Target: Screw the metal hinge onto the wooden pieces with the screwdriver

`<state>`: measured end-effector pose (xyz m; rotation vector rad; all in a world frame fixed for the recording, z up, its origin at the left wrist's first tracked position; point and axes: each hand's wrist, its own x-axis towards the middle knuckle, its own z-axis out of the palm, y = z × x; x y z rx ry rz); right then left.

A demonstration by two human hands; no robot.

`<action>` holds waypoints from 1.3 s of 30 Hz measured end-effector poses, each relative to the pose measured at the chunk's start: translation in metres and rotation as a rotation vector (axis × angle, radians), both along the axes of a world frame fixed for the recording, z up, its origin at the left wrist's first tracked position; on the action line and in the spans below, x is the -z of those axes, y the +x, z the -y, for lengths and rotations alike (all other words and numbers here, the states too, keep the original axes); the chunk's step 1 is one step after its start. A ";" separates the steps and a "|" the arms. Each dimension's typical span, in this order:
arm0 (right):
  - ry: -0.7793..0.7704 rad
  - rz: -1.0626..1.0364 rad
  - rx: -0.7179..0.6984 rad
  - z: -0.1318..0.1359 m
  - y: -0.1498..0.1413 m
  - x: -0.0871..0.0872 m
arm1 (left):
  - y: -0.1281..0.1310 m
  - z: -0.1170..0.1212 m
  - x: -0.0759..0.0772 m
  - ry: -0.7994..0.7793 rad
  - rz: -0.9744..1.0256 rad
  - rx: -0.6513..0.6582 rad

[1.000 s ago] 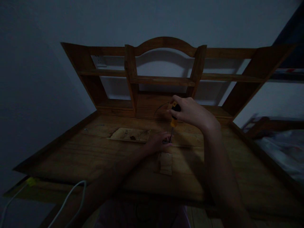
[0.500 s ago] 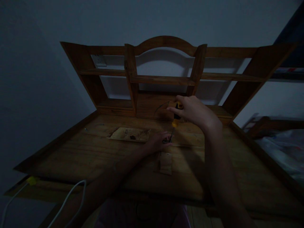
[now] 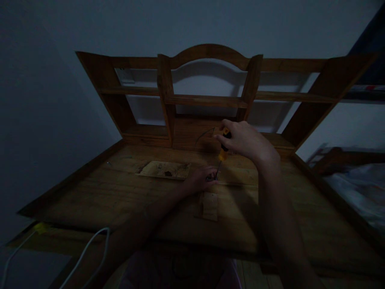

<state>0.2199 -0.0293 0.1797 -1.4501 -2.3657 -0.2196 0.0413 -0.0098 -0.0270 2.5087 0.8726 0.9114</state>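
My right hand [image 3: 239,138] is closed around the yellow and black handle of a screwdriver [image 3: 223,154], which stands nearly upright with its shaft pointing down. Low on the wooden desktop, my left hand [image 3: 202,179] has its fingers curled around a small dark metal piece [image 3: 210,178] at the screwdriver's tip. Dim light and the fingers hide what kind of piece it is. Just in front of that hand lies a short wooden block [image 3: 209,206]. A longer pale board [image 3: 165,170] with a dark knot rests to its left.
A wooden shelf unit [image 3: 207,101] rises along the desk's back against the wall. A thin dark wire [image 3: 204,134] curves before its centre. Small screw-like bits [image 3: 108,163] lie at the left. A white cable [image 3: 106,241] loops over the front left edge near a yellow object [image 3: 40,228].
My right hand's fingers have shifted slightly on the screwdriver handle, and the wrist has turned a little. The left hand and the wooden pieces stay where they were.
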 end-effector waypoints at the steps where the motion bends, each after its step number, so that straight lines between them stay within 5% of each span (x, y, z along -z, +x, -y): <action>1: -0.005 -0.001 0.014 0.000 0.000 0.000 | 0.000 0.000 0.000 -0.004 0.000 0.000; 8: -0.077 -0.078 -0.181 -0.003 0.004 0.001 | -0.001 0.001 0.000 -0.012 -0.005 -0.017; 15: 0.017 0.036 0.046 0.005 -0.005 0.000 | 0.000 0.002 -0.002 -0.009 0.025 0.005; 21: -0.030 -0.025 -0.120 0.004 -0.003 0.000 | 0.000 -0.002 0.002 -0.012 0.035 -0.001; 28: 0.043 0.086 0.092 0.008 -0.008 0.002 | -0.001 -0.003 0.004 -0.005 0.015 -0.005; 35: -0.037 -0.024 -0.113 0.001 0.000 0.000 | -0.001 -0.003 0.004 -0.016 0.017 -0.011; 39: 0.002 -0.043 -0.085 -0.002 -0.004 0.003 | 0.000 -0.001 0.002 0.002 0.034 -0.004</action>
